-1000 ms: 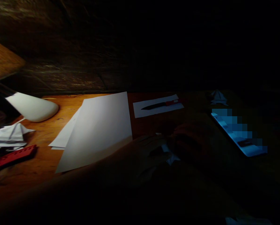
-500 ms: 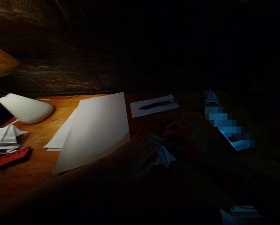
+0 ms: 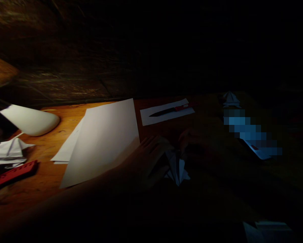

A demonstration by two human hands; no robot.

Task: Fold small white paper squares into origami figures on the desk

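The scene is very dark. A small folded white paper piece (image 3: 177, 168) lies on the wooden desk (image 3: 47, 175) between my two hands. My left hand (image 3: 151, 158) rests on its left side, fingers bent and pressing on the paper. My right hand (image 3: 195, 143) sits at its upper right with fingers curled onto the fold. Both hands are in deep shadow, so the grip is hard to make out.
A large white sheet (image 3: 103, 138) lies over other sheets at centre left. A knife with a red handle (image 3: 169, 110) rests on a paper strip. A white lamp head (image 3: 31, 119), folded paper (image 3: 9, 150), a red ruler (image 3: 13, 172), a glowing phone (image 3: 255, 138) and another folded figure (image 3: 231, 99) surround them.
The folded paper has turned and shifted slightly towards me between my hands. My left hand's fingers have come further onto it. The view has drifted a little.
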